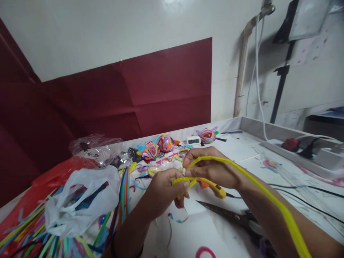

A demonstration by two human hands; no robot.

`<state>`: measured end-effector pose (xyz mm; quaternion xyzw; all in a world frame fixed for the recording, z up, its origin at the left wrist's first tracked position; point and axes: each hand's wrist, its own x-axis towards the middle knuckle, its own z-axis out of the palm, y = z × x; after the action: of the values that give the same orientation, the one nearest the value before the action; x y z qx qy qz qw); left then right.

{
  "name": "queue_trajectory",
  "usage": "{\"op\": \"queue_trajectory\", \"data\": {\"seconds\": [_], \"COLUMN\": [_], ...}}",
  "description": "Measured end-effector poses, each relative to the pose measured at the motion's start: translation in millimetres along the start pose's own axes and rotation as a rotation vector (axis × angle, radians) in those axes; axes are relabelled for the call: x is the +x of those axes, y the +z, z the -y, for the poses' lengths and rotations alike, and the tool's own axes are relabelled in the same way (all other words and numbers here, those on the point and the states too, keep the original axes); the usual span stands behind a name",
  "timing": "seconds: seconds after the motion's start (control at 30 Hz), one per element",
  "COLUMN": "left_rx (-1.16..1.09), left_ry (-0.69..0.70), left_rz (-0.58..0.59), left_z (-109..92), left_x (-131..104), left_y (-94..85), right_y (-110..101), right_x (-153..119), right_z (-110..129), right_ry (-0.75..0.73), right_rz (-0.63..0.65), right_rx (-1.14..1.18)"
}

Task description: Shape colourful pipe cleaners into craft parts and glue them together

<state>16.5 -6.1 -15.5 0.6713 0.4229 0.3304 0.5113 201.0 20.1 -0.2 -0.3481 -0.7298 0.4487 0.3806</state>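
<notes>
My left hand [168, 184] pinches a coiled loop of a yellow pipe cleaner [268, 193] between thumb and fingers. Just above and to the right, my right hand [208, 166] is closed on the same pipe cleaner close to the coil. Its long free end arcs over my right forearm toward the bottom right. Under my right hand lies a yellow hot glue gun [219, 190] with a dark cord. Black-bladed scissors [233, 216] rest on the white table below my right wrist, the handles partly hidden by the forearm.
Colourful coiled fish ornaments [150, 150] and a small digital clock [193, 140] stand at the back. Many pipe cleaners [34, 229], a white plastic bag [83, 200] and a red bag [61, 170] fill the left. A power strip [276, 145] lies right. A pink ring [205, 252] sits in front.
</notes>
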Motion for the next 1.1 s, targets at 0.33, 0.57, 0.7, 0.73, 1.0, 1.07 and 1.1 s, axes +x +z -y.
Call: {"op": "queue_trajectory", "data": {"seconds": [0.33,0.57,0.7,0.73,1.0,1.07,1.1], "left_rx": [0.086,0.137,0.178,0.184,0.150,0.137,0.134], "left_ry": [-0.005,0.005,-0.003,-0.006,-0.023,-0.032,-0.032], "left_rz": [-0.036,-0.072,-0.101,-0.102,-0.082,-0.078,-0.074], "left_z": [-0.9,1.1,0.0,-0.5,2.2,2.6,2.3], "left_x": [0.1,1.0,0.4,0.3,3.0,3.4,3.5], "left_y": [0.2,0.3,1.2,1.1,-0.6,-0.7,-0.8], "right_y": [-1.7,1.0,1.4,1.5,1.7,1.6,1.6], "right_x": [-1.5,0.5,1.3,1.3,2.4,3.0,3.3], "right_z": [-0.3,1.1,-0.4,-0.8,0.4,0.7,0.6], "right_ry": [0.003,0.021,-0.005,-0.010,-0.103,-0.137,-0.148], "right_rz": [0.027,-0.015,-0.030,-0.031,-0.023,-0.019,-0.019], "right_rx": [-0.058,-0.147,-0.205,-0.211,-0.256,-0.266,-0.266]}}
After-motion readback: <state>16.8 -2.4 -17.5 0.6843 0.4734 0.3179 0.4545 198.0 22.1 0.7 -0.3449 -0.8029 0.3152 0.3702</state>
